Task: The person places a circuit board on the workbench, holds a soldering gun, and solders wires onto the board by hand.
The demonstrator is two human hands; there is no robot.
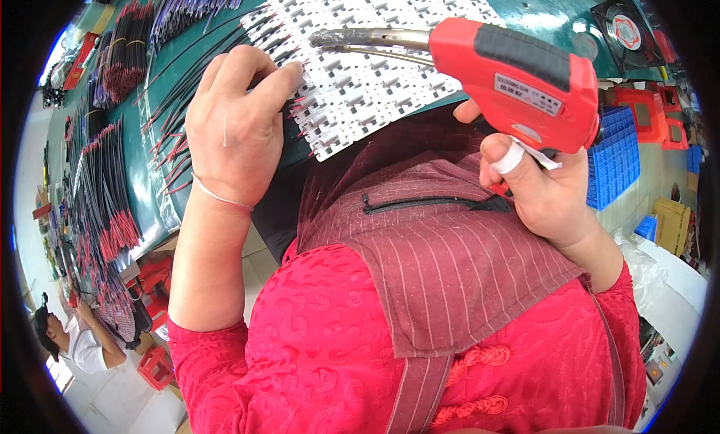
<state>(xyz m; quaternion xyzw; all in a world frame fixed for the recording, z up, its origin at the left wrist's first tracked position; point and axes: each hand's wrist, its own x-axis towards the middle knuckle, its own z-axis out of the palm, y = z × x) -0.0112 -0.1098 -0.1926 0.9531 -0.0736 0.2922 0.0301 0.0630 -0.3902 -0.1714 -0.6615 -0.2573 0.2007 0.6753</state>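
left hand (236, 126) pressing fingertips down on wire ends at edge of white circuit board panel (360, 66), flat on green bench (157, 171). right hand (544, 186) clamped round grip of red soldering gun (517, 78), metal tip held just above panel. hands well apart. bundles of red-and-black wires (112, 186) lying left.

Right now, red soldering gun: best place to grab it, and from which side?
Take the red soldering gun by its pistol handle, coming from below and the person's right, as the right hand does. The handle hangs beneath the body, while the metal tip points left over the white circuit board panel, so probably keep off that end.
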